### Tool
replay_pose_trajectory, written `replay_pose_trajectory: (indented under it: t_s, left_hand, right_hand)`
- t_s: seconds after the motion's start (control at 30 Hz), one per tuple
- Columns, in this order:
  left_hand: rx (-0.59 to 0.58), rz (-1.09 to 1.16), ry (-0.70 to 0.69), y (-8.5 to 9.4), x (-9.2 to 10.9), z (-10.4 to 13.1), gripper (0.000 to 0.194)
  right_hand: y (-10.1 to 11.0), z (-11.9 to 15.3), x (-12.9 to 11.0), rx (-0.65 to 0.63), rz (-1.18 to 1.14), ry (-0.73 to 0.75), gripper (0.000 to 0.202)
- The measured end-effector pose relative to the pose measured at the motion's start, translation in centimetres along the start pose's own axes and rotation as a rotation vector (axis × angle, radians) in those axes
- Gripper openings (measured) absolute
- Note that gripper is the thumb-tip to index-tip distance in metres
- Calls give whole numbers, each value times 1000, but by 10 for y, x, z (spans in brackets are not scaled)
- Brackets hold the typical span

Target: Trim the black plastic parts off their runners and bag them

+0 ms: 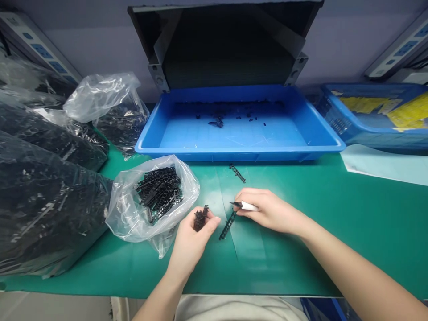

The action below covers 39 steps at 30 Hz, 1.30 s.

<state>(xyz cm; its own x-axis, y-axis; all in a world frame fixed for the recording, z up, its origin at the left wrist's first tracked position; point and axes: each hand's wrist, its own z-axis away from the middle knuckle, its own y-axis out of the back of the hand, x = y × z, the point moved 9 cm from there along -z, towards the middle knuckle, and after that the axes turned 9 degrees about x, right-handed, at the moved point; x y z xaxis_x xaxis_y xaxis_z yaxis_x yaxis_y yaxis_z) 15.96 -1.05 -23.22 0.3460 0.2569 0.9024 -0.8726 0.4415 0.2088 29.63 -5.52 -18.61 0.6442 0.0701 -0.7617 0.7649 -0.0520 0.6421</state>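
Note:
My left hand is closed around a small clump of black plastic parts, beside the open clear bag filled with black plastic strips. In my right hand is a small tool with a white handle and a dark pointed tip, aimed left. Just below its fingers a black toothed strip lies slanted; whether the fingers touch it I cannot tell. Another black strip lies on the green mat, beyond my right hand.
A blue tray with scattered black bits stands beyond my hands, below a dark metal-framed panel. Large bags of black parts crowd the left. A blue basket with yellow pieces and a pale sheet are at right.

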Motion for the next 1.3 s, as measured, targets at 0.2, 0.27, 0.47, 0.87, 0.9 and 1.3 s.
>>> replay_pose_trajectory:
  t_s: [0.2, 0.27, 0.47, 0.87, 0.9, 1.3]
  left_hand:
    - [-437, 328, 268, -49, -13, 27, 32]
    - [-356, 343, 236, -44, -10, 26, 28]
    - [-184, 324, 204, -29, -9, 22, 30]
    - [-169, 283, 185, -31, -13, 26, 24]
    - [-161, 274, 182, -31, -13, 26, 24]
    - [-100, 227, 131, -28, -22, 26, 21]
  right_hand:
    - [2, 14, -20, 140, -157, 7, 11]
    - [4, 20, -17, 230, -111, -49, 10]
    - [-13, 40, -18, 167, 90, -144, 34]
    - [-16, 49, -33, 250, 233, -32, 36]
    - [-17, 50, -33, 250, 236, -34, 36]
    - [-24, 53, -39, 357, 353, -53, 35]
